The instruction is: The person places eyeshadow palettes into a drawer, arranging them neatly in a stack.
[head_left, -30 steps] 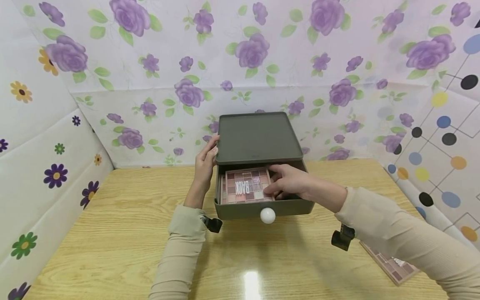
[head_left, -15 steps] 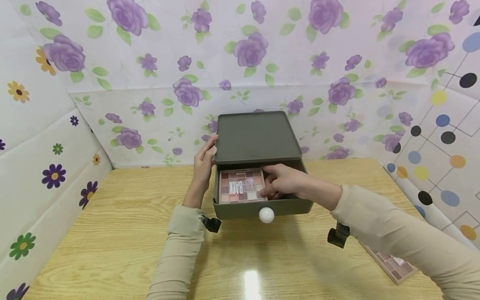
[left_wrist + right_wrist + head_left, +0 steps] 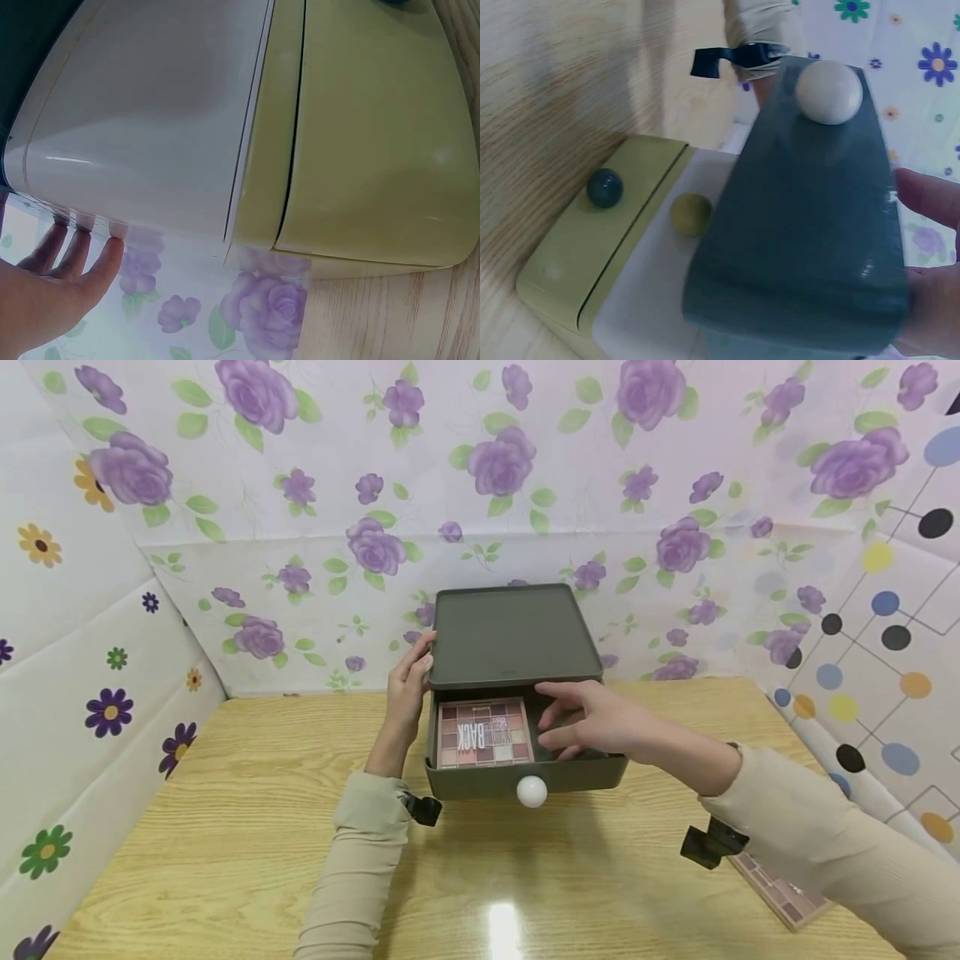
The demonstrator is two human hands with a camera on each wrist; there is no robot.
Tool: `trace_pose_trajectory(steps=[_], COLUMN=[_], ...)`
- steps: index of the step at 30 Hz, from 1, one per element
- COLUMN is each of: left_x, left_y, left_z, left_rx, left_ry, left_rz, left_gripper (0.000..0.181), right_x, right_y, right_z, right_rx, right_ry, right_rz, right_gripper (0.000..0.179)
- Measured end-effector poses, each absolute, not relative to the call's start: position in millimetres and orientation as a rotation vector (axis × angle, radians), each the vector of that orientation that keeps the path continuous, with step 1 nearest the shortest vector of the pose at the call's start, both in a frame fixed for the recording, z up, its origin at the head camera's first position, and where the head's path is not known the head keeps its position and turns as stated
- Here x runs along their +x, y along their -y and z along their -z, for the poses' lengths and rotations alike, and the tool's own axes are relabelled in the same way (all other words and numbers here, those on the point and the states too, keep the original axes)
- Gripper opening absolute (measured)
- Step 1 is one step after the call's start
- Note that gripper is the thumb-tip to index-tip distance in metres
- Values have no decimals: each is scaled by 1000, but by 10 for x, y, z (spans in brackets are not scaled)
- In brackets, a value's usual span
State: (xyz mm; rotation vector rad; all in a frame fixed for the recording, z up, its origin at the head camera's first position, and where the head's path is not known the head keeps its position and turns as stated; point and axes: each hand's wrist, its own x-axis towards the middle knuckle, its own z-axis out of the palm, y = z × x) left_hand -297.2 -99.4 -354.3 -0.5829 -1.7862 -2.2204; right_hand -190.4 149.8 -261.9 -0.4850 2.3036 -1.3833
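Note:
A dark green drawer (image 3: pixel 457 783) with a white knob (image 3: pixel 532 791) is pulled out of a stacked drawer box (image 3: pixel 517 635). In its left part lies an eyeshadow palette (image 3: pixel 483 735) printed with "BACK". My right hand (image 3: pixel 600 718) hovers over the drawer's right part, fingers loosely bent, apart from the palette and holding nothing. Against the box's left side rests my left hand (image 3: pixel 408 685). Its extended fingertips touch the white middle section (image 3: pixel 150 112) in the left wrist view.
Another palette (image 3: pixel 783 889) lies on the wooden table (image 3: pixel 247 827) at the right, partly behind my right sleeve. Below the green drawer, the right wrist view shows a white drawer with a yellow knob (image 3: pixel 691 214) and a yellow drawer (image 3: pixel 562 255). Flowered cloth (image 3: pixel 300 510) stands behind.
The palette in the drawer slid left under my right hand, covering the edge seen beneath it. My right hand then let go and drew back to the right. My left hand stayed put.

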Motion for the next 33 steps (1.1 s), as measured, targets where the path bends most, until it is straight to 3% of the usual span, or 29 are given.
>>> trace_pose_trajectory(steps=[10,33], left_x=[-2951,-2934], left_y=[993,983], left_z=[3528,3509], left_rx=[-575,-568], left_ry=[1796,1803], left_rz=[2221,2213], left_gripper=[48,48], right_x=[-1769,-1519], right_y=[-1742,-2386], right_z=[2493,2451], right_rx=[-507,-564], right_ry=[-2260,-2419], right_rz=[1471,1498], right_gripper=[73,53])
